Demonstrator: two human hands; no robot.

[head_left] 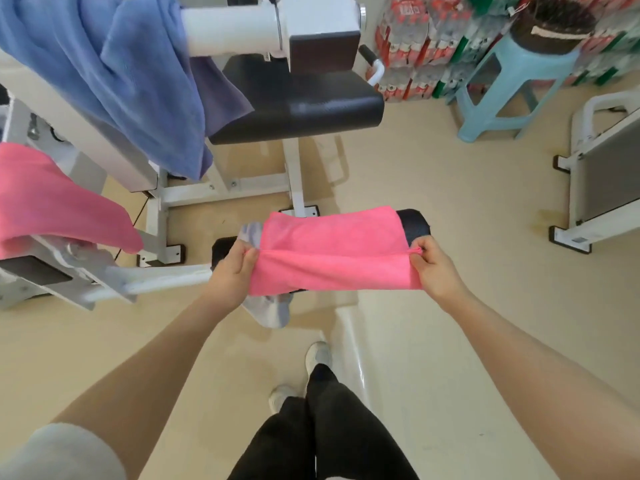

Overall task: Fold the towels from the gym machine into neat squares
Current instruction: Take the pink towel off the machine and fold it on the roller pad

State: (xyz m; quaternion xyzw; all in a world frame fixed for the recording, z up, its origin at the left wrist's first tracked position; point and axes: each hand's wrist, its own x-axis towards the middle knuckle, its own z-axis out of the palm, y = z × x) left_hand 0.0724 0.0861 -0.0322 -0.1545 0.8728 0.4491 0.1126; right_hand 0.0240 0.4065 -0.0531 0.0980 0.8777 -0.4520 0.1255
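- My left hand (232, 268) pinches the left end of the pink towel (332, 251), thumb on top, fingers curled under the cloth.
- My right hand (434, 263) pinches the right end; a small bunch of fabric shows between thumb and fingers.
- The towel is stretched flat between both hands, doubled over lengthwise, fold line running hand to hand. It hangs at frame centre, over a black roller pad (415, 226) of the gym machine (263, 188).
- A light grey cloth (273, 311) lies under the towel, showing at its 9 o'clock corner and below at 7 o'clock. Can't tell if it's a towel.
- A second pink towel (52, 199) is draped over a machine arm at 9 o'clock of frame.
- A blue towel (114, 74) hangs over the white bar at 11 o'clock, beside the black seat pad (301, 109).
- Containers: shrink-wrapped packs of bottles (412, 46) stacked at 1 o'clock; contents are small bottles with red labels, and further packs with green labels to the right.
- A light blue plastic stool (509, 88) sits at 2 o'clock with a dark round thing (550, 26) on top; can't tell what it is.
- My black trousers and white shoes (318, 355) are at 6 o'clock on the beige floor (450, 174).
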